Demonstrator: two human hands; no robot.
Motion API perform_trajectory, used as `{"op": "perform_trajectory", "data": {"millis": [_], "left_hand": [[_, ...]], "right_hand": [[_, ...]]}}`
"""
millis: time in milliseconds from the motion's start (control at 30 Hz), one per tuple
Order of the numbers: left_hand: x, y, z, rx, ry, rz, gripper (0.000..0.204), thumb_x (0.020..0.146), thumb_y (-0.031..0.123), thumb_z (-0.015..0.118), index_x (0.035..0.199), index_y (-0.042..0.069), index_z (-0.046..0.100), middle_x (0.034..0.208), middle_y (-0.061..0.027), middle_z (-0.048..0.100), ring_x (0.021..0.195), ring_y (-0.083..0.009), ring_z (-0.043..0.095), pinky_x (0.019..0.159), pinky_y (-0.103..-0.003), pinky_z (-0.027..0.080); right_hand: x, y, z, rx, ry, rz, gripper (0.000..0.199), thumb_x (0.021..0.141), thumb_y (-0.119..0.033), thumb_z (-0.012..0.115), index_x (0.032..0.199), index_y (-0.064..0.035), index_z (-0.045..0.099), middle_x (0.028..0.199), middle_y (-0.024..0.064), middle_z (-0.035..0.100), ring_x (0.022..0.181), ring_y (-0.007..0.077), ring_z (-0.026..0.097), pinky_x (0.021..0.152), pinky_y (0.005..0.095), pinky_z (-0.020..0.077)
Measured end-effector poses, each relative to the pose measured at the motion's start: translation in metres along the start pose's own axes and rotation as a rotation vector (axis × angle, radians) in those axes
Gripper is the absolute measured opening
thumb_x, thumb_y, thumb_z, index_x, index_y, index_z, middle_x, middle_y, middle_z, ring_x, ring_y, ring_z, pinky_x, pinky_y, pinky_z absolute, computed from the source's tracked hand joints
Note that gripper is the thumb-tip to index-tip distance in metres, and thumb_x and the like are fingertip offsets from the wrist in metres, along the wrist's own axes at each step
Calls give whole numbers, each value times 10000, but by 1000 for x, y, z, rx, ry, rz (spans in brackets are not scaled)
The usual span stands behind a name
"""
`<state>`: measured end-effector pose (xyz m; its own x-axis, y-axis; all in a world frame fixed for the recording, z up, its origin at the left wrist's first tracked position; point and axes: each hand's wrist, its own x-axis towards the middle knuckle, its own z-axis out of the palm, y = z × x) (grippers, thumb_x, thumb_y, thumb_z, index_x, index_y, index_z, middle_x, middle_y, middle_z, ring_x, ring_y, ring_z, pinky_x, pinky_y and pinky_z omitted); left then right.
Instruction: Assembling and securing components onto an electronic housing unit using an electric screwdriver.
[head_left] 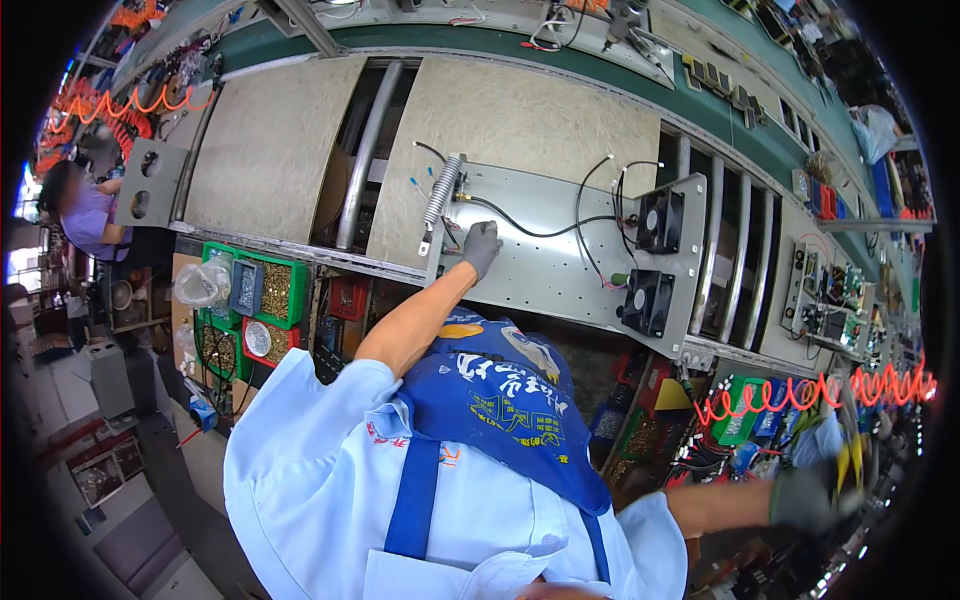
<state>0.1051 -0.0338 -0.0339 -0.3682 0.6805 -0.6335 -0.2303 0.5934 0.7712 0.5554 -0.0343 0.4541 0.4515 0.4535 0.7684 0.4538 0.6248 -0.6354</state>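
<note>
A grey metal chassis plate (540, 262) lies across the line in front of me. Two black fans (648, 302) are fixed at its right end, and a ribbed coil-like resistor (440, 192) sits at its left end. Black cables (535, 233) curve over the plate. My left hand (482, 250), in a grey glove, is over the plate's near left part, beside the resistor. Its fingers are curled closed; what they hold, if anything, is hidden. My right hand (805, 497), also gloved, reaches far right near yellow strap-like handles (850, 462). Motion smears its fingers.
Metal rollers (735, 255) and wooden boards (515, 110) form the line. Green bins of screws (272, 292) stand at left. An orange coiled air hose (770, 398) hangs at right above more bins (738, 410). Another unit (825, 300) lies further right. A person in purple (88, 215) sits at far left.
</note>
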Motion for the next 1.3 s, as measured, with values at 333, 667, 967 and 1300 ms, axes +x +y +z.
{"op": "perform_trajectory", "data": {"millis": [333,667,967,1300], "left_hand": [[61,-10,22,-530,183,-105,360,982,318,520,1259,94,570,1107,-28,624,939,-144,612,666,-265,420],[42,17,17,-611,196,-200,342,999,318,494,1281,138,566,1085,21,657,954,-99,608,736,-258,398],[25,33,13,-796,231,-198,215,989,219,518,1163,131,610,971,22,687,814,-57,637,573,-228,360],[18,40,11,-836,255,-245,196,1004,193,506,1134,92,613,982,-9,690,826,-92,662,577,-199,382]], "right_hand": [[-204,51,299,85,-1138,663,222,928,-155,625,1099,-20,668,950,30,662,839,92,596,735,235,484],[-308,94,403,193,-1440,645,164,910,-107,592,1027,-4,641,810,42,628,697,95,590,594,243,475],[-359,152,445,464,-1296,1246,294,871,64,488,1162,19,497,1200,171,568,1027,293,654,833,393,572],[-419,202,474,366,-1036,1747,455,746,181,411,1177,41,442,1183,217,519,1097,393,586,1002,470,512]]}}
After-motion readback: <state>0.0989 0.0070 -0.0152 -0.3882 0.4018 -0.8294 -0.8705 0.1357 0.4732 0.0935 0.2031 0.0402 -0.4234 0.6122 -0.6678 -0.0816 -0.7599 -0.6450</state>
